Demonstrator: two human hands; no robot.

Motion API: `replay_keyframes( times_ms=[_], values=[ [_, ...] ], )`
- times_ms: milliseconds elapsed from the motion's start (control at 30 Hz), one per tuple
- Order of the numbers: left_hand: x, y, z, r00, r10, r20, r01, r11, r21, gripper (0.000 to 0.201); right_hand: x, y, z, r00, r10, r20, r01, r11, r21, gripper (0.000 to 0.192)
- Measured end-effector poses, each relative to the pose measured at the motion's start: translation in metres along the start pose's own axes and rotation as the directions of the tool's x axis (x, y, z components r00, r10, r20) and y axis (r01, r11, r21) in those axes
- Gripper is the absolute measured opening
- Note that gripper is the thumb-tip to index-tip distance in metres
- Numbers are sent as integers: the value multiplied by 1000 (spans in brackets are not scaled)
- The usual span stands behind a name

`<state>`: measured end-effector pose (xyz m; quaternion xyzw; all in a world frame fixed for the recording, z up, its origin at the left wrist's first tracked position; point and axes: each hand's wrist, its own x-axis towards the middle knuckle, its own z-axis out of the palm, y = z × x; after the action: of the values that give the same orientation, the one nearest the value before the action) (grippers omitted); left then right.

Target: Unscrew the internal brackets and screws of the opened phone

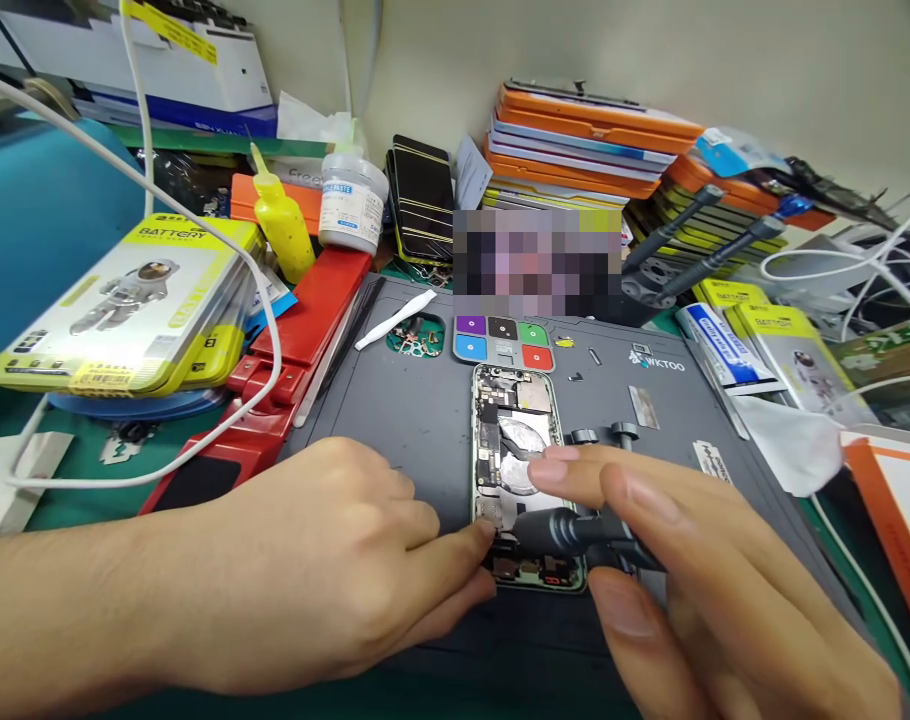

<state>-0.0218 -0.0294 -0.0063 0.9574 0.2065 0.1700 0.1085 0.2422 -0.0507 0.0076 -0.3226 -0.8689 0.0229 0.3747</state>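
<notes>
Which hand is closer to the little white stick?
Left. The left hand is on the near side of the white stick, reaching the opened phone; the right hand is farther away, by the phone's right side.

One head-worn camera looks forward and down onto the nearby grey mat (425,412).

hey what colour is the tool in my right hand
The tool is dark grey, nearly black; best in head view.

"How is the phone (519,475) laid?"
"Opened, with inner parts exposed, its top pointed near twelve o'clock."
"And the dark tool (551,531)?"
"Held across the six-o'clock end, nose aimed toward nine; tip contact cannot quite be made out."
</notes>
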Motion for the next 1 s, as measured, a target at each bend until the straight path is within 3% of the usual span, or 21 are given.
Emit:
replay_keyframes(
  times_ms=[100,533,733,867,1000],
  values=[
    [0,0,-1,1000,-10,2,10,1000,-9,31,-1,1,-1,1000,-12,26,10,996,86,82],
    [0,-1,-1,1000,10,15,-10,1000,-25,27,-1,-2,5,999,15,31,-19,994,111,78],
    [2,-3,2,998,38,-55,-37,999,24,35,-10,-3,1,996,-12,92,15,1000,-25,57],
    [2,-1,2,997,29,-73,-28,1000,12,39,-14,-4,-2,992,50,112,-30,983,-180,58],
    [2,0,0,999,34,-36,-33,999,26,39,-14,-2,-2,996,8,90,5,990,-144,57]
  ],
)
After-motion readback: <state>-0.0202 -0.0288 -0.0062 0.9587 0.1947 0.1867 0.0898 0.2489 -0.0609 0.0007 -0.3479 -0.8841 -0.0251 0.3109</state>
